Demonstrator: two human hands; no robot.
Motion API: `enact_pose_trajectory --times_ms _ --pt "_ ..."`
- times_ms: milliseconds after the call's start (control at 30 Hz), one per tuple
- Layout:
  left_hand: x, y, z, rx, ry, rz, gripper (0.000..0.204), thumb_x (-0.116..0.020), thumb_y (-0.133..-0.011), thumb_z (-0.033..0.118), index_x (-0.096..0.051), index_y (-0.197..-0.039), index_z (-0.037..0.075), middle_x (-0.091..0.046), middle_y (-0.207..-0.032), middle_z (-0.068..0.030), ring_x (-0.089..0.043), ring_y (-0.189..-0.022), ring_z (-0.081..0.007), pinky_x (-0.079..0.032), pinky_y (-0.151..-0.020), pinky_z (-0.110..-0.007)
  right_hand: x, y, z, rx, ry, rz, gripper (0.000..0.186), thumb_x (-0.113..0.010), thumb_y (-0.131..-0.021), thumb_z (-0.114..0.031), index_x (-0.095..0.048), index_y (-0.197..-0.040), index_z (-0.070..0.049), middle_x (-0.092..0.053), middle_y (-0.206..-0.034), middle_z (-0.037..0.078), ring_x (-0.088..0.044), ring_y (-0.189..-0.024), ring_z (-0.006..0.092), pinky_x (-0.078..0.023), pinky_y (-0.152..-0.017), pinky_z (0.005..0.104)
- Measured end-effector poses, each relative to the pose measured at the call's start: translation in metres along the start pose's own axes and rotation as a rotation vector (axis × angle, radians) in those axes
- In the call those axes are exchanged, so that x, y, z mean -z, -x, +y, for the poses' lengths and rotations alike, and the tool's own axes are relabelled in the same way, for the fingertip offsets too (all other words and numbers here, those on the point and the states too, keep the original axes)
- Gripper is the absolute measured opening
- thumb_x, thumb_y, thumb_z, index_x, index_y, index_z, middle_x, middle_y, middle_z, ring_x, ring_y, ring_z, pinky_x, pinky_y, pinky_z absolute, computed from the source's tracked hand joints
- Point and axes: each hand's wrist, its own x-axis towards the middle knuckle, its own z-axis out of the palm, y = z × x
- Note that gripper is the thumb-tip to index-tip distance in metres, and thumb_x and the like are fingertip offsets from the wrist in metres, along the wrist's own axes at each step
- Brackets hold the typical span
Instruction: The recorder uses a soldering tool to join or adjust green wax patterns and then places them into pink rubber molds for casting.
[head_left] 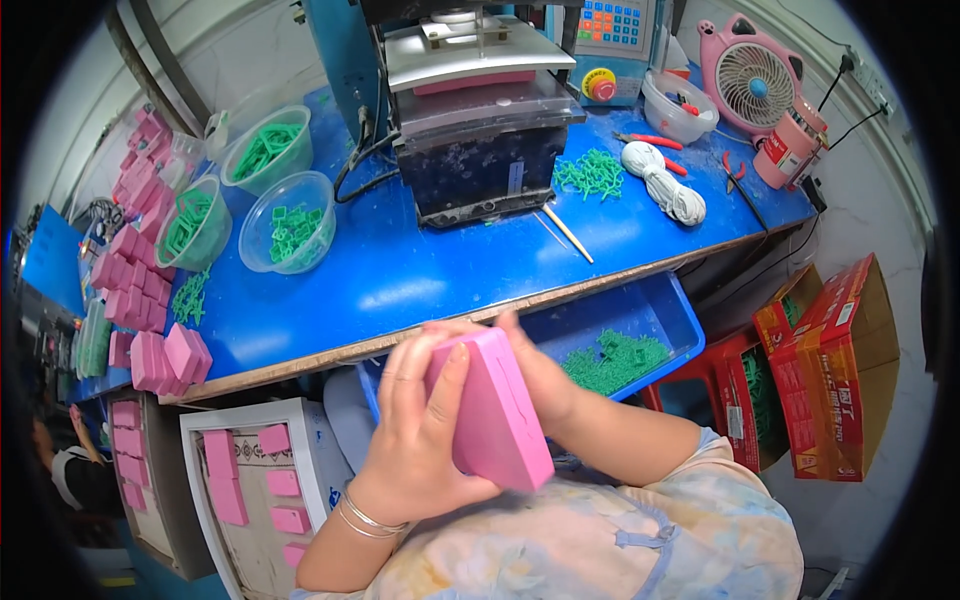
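Observation:
A thick pink rubber mould (490,415), a rectangular block with a jagged seam along one narrow side, is held tilted in front of my body. My left hand (415,420) grips it from the left, thumb near the lower end and fingers over the top. On the far right side, my right hand (535,375) is closed against the upper end, its fingers partly hidden behind the block. Below and beyond them, a blue tray (690,335) holds green wax pieces (615,362). The bench machine (485,160) straight ahead has another pink mould (470,83) clamped under its plate.
Clear tubs (253,240) of green pieces stand on the blue bench (400,270), left of the machine. Pink moulds (165,360) are stacked at the far left. Pliers (650,140), a white cord bundle (665,185) and a pink fan (750,80) lie right; red cartons (830,370) stand below.

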Motion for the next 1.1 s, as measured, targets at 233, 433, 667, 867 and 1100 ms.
enact_pose_trajectory --times_ms 233,433,667,867,1100 --pt "-0.021 0.021 -0.027 -0.227 -0.476 0.303 0.085 -0.072 -0.070 0.031 -0.023 -0.138 0.016 -0.028 -0.135 -0.0222 -0.032 -0.122 -0.0411 -0.023 -0.099 -0.059 -0.008 0.013 -0.022 0.207 0.663 -0.025 0.051 -0.065 -0.080 -0.012 -0.045 -0.126 0.000 -0.052 -0.120 0.010 -0.051 -0.106 0.0141 -0.042 -0.091 0.0300" --pt "-0.015 0.024 -0.034 -0.218 -0.796 0.360 0.092 -0.065 -0.078 0.039 -0.003 -0.143 0.020 -0.011 -0.142 -0.0239 -0.015 -0.128 -0.0522 -0.020 -0.096 -0.067 -0.004 0.018 -0.021 0.354 0.648 -0.236 0.051 -0.067 -0.080 -0.015 -0.047 -0.124 0.001 -0.053 -0.119 0.012 -0.050 -0.111 0.0162 -0.040 -0.094 0.0304" --pt "-0.012 0.007 -0.034 -0.194 -0.530 0.209 0.090 -0.078 -0.059 0.021 -0.031 -0.134 0.030 -0.032 -0.126 -0.0130 -0.043 -0.101 -0.0423 -0.046 -0.082 -0.050 -0.002 0.003 -0.015 0.375 0.616 0.057 0.028 -0.062 -0.084 -0.020 -0.059 -0.103 0.001 -0.063 -0.098 0.010 -0.058 -0.091 0.0147 -0.047 -0.080 0.0301" --pt "-0.006 0.007 -0.032 -0.145 -0.581 0.250 0.112 -0.082 -0.049 0.024 -0.017 -0.140 0.021 -0.027 -0.128 -0.0226 -0.042 -0.106 -0.0419 -0.043 -0.085 -0.050 -0.008 -0.001 -0.033 0.457 1.012 -0.111 0.039 -0.058 -0.086 -0.034 -0.057 -0.103 0.001 -0.062 -0.094 0.012 -0.058 -0.087 0.0156 -0.048 -0.075 0.0299" --pt "0.008 0.009 -0.033 0.378 0.885 0.275 0.109 -0.080 -0.060 0.038 -0.013 -0.140 0.007 -0.029 -0.137 -0.0132 -0.039 -0.119 -0.0397 -0.042 -0.092 -0.047 -0.013 -0.055 -0.124 0.282 0.442 0.301 0.063 -0.029 -0.091 -0.056 -0.046 -0.109 0.002 -0.060 -0.090 0.014 -0.063 -0.069 0.0207 -0.052 -0.057 0.0295"
